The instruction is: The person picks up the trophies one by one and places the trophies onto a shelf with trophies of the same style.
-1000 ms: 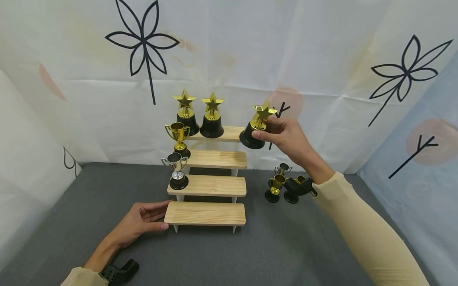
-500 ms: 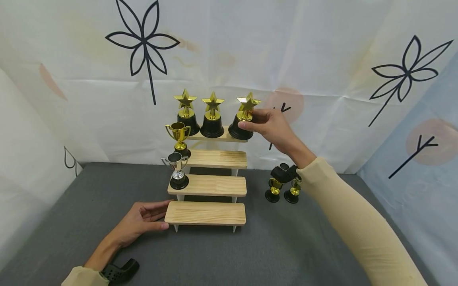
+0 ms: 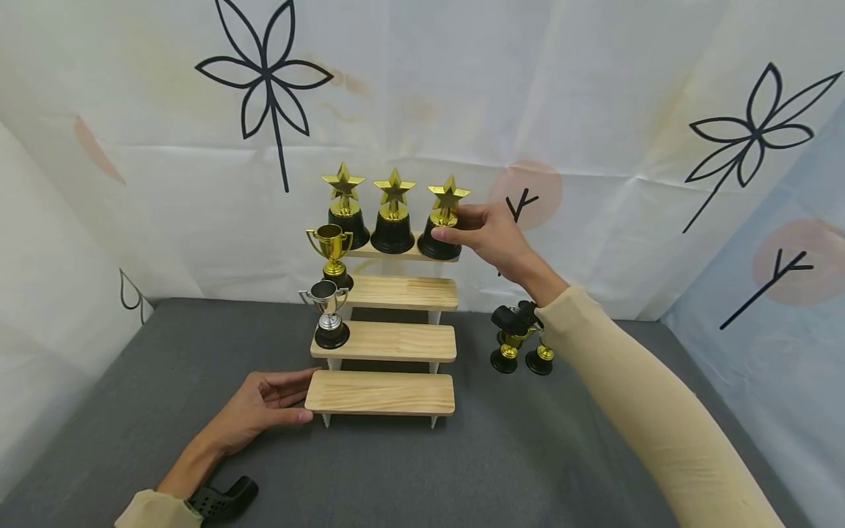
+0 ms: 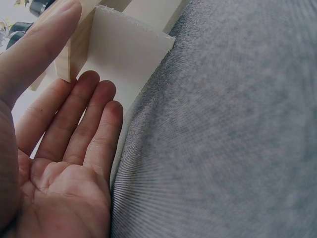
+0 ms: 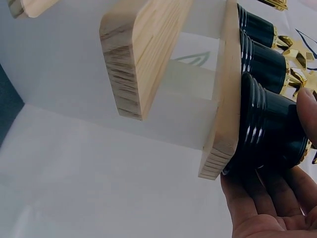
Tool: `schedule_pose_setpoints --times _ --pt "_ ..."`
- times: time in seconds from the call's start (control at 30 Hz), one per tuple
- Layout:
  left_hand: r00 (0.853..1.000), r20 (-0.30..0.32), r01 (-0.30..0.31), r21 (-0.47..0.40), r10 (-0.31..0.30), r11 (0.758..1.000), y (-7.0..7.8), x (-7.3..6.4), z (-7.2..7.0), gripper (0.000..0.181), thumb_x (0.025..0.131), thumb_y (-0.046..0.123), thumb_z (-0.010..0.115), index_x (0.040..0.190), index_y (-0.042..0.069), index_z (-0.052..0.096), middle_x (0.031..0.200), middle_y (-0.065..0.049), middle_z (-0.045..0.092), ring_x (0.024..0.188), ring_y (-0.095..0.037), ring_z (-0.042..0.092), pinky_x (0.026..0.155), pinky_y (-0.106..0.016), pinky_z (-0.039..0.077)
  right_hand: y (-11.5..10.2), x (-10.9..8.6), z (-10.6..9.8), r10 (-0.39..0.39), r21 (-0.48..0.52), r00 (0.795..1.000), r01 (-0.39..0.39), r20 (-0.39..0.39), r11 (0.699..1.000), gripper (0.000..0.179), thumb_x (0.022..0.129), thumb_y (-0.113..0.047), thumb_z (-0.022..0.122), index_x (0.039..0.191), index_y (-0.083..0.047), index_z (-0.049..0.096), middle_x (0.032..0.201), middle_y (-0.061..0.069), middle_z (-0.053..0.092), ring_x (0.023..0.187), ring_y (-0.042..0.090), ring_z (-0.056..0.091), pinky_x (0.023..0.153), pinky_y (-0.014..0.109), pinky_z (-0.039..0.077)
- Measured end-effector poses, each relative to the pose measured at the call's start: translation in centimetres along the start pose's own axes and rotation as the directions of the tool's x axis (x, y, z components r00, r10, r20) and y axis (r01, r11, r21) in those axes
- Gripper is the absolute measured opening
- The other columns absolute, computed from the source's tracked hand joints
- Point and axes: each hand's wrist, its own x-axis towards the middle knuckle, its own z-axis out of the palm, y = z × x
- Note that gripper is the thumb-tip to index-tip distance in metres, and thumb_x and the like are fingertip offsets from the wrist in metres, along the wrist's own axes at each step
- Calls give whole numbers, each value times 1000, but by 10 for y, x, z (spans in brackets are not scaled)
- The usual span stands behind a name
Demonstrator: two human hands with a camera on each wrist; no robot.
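On the top tier of a stepped wooden display stand [image 3: 379, 392], my right hand [image 3: 495, 238] holds a gold star trophy [image 3: 439, 244] by its black base, at the right end. Thumb in front and fingers behind, it grips the base, whose bottom sits against the board in the right wrist view. Two matching star trophies [image 3: 392, 233] stand to its left. Low at the stand's left end, my left hand [image 3: 257, 414] has its thumb at the lowest board's front corner. Its extended fingers [image 4: 101, 124] lie beside the white support [image 4: 129, 47] in the left wrist view.
A gold cup trophy [image 3: 332, 246] and a silver cup trophy [image 3: 328, 312] stand at the left ends of the middle tiers. More cup trophies [image 3: 507, 356] are grouped on the grey table [image 3: 528, 455] to the right, partly hidden by the right wrist's strap and sleeve. A patterned cloth hangs behind.
My right hand has carried the star trophy leftward from beyond the stand's right side and lowered it onto the top tier's right end. The left hand has stayed in place.
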Motion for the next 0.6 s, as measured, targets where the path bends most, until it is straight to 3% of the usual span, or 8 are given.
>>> schedule_pose_setpoints --times 0.37,0.6 --pt "1000 9 14 1 -14 1000 0 0 0 68 88 -5 75 143 -21 40 146 -42 37 123 -7 59 101 -27 52 0 3 3 43 20 999 -43 -3 999 60 91 -22 80 143 -4 57 137 14 63 127 24 59 111 44 46" --pt "1000 4 12 -6 -12 1000 0 0 0 67 87 -6 75 143 -21 40 146 -43 36 123 -7 59 101 -27 52 0 5 5 57 11 998 -56 -16 998 59 90 -24 81 142 -5 59 134 14 65 125 24 60 111 44 46"
